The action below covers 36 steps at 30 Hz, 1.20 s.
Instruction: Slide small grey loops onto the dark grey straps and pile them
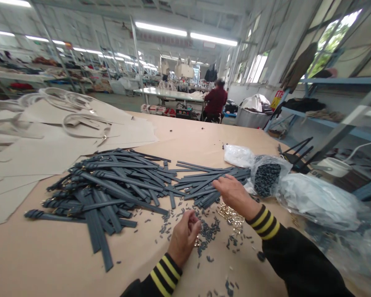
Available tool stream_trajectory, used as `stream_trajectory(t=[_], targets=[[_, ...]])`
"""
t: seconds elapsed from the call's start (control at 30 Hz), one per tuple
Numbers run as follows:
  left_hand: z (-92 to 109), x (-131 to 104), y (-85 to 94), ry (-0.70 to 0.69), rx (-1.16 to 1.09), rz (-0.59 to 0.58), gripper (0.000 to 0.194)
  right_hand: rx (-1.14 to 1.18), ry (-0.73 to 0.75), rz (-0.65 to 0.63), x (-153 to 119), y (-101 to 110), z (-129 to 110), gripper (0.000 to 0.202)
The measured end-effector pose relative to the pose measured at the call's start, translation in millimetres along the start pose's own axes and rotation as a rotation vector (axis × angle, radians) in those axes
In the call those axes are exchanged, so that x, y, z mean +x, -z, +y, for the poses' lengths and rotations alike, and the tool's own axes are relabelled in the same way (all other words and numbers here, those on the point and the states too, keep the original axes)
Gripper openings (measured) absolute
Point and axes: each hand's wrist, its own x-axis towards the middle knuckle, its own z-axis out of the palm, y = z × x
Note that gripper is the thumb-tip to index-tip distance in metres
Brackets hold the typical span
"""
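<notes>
My left hand is raised above the tabletop with its fingers curled in. What lies between the fingers is hidden, and a small gold buckle shows right beside it. To the right, my right hand reaches over a bundle of dark grey straps, fingers loosely bent and apart at the tips, touching or just above the straps. Small dark loops lie scattered between my hands. Below my right wrist is a heap of gold buckles.
A big pile of dark straps with buckles lies left, beside pale cut panels with straps. On the right are a plastic bag of dark pieces, a white plastic packet and a large clear bag. A co-worker sits far ahead.
</notes>
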Motion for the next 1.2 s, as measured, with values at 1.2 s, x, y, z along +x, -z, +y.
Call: stream_trajectory(t=[1.2], targets=[[11, 1, -4.5, 0.659, -0.644, -0.123, 0.025, 1.771, -0.198, -0.442, -61, -84, -39, 0.018]])
